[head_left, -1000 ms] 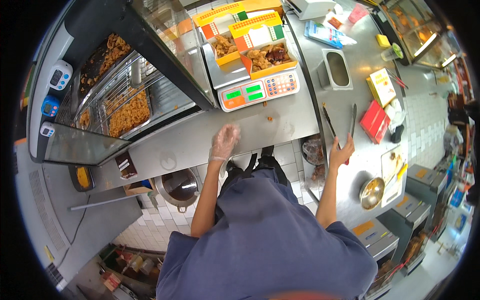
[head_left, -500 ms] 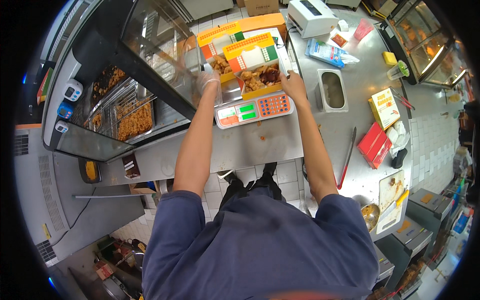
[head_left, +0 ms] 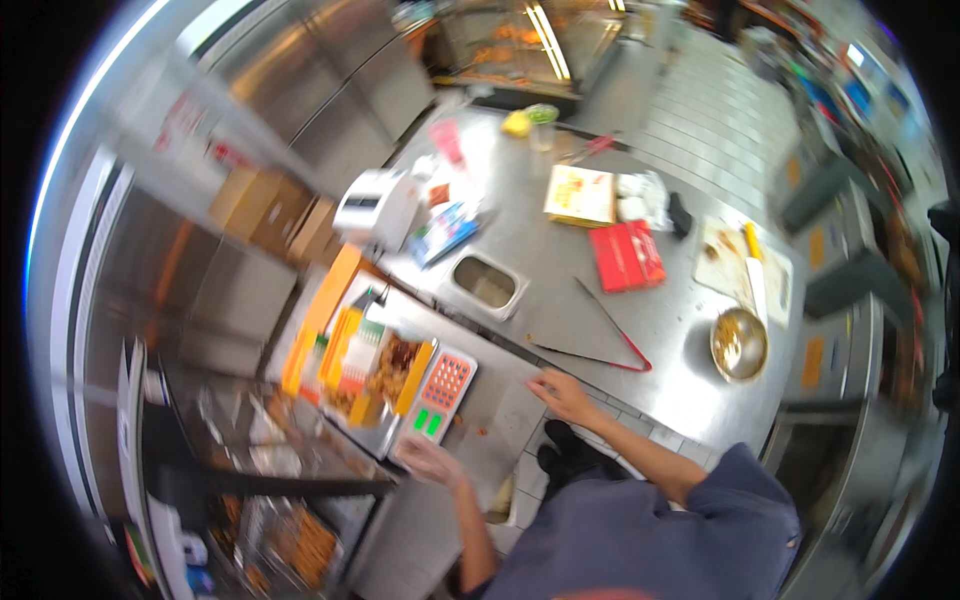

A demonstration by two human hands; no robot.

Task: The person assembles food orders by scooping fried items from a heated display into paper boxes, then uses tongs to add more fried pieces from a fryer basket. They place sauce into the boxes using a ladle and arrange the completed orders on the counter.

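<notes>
My left hand [head_left: 430, 460], in a clear plastic glove, is just off the near corner of the scale [head_left: 446, 385]; its fingers look loosely apart, though blurred. My right hand [head_left: 562, 394], bare with loosely spread fingers, is over the counter edge and holds nothing. An open yellow box of fried chicken pieces [head_left: 395, 370] rests on the scale. Beside it stands a second open box [head_left: 343, 400] with chicken inside. Nearest my right hand on the steel worktop [head_left: 560, 320] lie red-handled tongs [head_left: 640, 358], spread wide.
A glass display case [head_left: 300, 480] of fried food stands at lower left. Beyond the scale are a white printer [head_left: 378, 208] and a sunken metal container [head_left: 487, 282]. Farther right are a red box [head_left: 627, 256], a yellow box [head_left: 580, 195], a metal bowl [head_left: 739, 345] and a knife [head_left: 755, 270] on a cutting board [head_left: 715, 262].
Both hands have let go of the chicken box on the scale and drawn back. My view has swung to the right, with the tongs and bowl nearer the middle.
</notes>
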